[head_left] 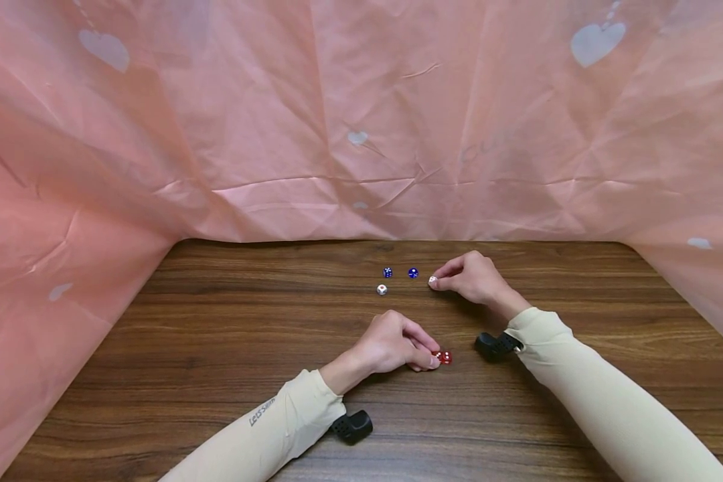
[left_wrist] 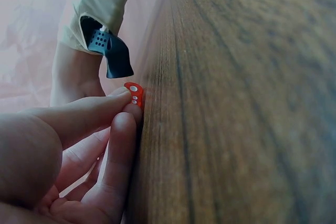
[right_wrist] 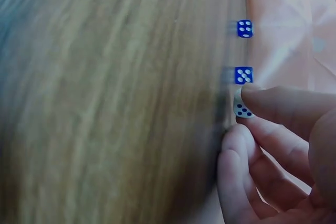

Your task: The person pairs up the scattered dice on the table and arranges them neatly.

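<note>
My left hand [head_left: 391, 345] pinches a red die [head_left: 437, 356] between thumb and fingertips, low at the wooden table. A second red die [head_left: 447, 357] sits right up against it on the right. Farther back, my right hand [head_left: 474, 276] holds a white die [head_left: 432, 282] by thumb and finger; the right wrist view shows dark pips on that white die [right_wrist: 243, 109], partly covered by the thumb. Just left of it lies a blue die [head_left: 413, 273], with another blue die [head_left: 388, 272] beyond. A loose white die [head_left: 382, 290] rests in front of the latter.
The brown wood-grain table [head_left: 247, 321] reaches back to a pink curtain [head_left: 397, 120] with pale hearts, which also hangs along both sides. Black wrist-worn devices stick out beneath the left sleeve [head_left: 353, 427] and the right sleeve [head_left: 495, 345].
</note>
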Available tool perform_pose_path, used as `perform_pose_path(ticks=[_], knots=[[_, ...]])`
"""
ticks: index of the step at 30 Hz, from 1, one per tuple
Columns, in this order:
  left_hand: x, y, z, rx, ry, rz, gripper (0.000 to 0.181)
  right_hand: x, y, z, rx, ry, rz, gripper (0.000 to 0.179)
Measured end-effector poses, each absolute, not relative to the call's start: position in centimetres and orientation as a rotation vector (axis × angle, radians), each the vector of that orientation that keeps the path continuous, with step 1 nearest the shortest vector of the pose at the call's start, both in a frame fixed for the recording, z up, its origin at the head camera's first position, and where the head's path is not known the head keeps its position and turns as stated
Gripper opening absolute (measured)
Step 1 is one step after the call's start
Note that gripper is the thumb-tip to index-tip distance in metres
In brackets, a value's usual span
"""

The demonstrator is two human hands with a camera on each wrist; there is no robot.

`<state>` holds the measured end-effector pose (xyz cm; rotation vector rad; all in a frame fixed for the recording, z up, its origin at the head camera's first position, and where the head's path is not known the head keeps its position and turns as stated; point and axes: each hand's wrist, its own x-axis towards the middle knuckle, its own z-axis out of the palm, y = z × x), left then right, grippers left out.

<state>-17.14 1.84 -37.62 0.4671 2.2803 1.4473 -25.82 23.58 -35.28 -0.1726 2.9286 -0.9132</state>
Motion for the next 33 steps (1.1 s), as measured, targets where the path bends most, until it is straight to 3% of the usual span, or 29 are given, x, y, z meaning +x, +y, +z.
perform_pose_path(ticks=[33], knots=[[-17.2,2.2,-37.7,0.476,2.282,1.444,0.014,-21.8,25.7,-35.1,-0.255,2.813,-0.998,0.022]])
